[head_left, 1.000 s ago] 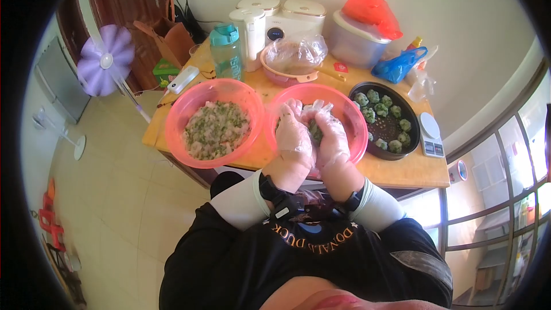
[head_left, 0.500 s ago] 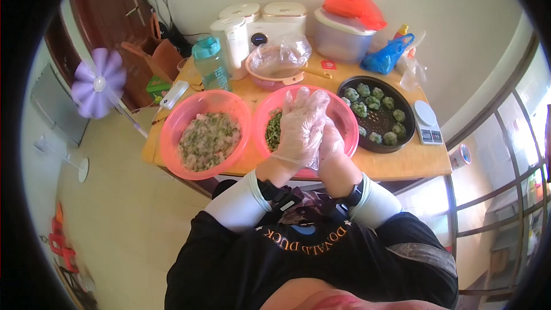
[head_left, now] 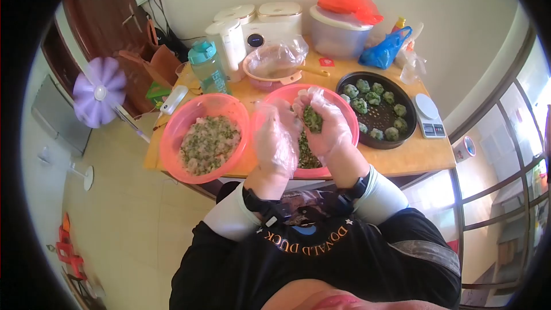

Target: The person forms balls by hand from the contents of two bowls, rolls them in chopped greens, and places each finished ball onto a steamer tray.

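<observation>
Both hands wear clear plastic gloves and are raised over the middle pink basin [head_left: 351,119], where loose chopped green filling [head_left: 308,158] shows. My right hand [head_left: 333,129] is cupped around a green ball of filling [head_left: 313,119]. Beside it my left hand [head_left: 276,140] holds nothing, its fingers stretched upward and slightly blurred. Left of the hands, a second pink basin [head_left: 171,152] contains a pale mixture flecked with green [head_left: 211,143]. To the right is a round black perforated pan [head_left: 376,144] with several green-and-white balls [head_left: 373,98] along its inside.
A digital scale [head_left: 430,117] sits at the right table edge. Behind the basins are a teal-lidded bottle [head_left: 209,69], a white pitcher [head_left: 232,49], a pot with plastic film [head_left: 275,83], a lidded tub [head_left: 340,37] and a blue bag [head_left: 385,49]. A purple fan [head_left: 100,92] stands left.
My hands were pressed together with the palms closed. They have come apart, my left hand moving left, and the green ball now shows in my right hand.
</observation>
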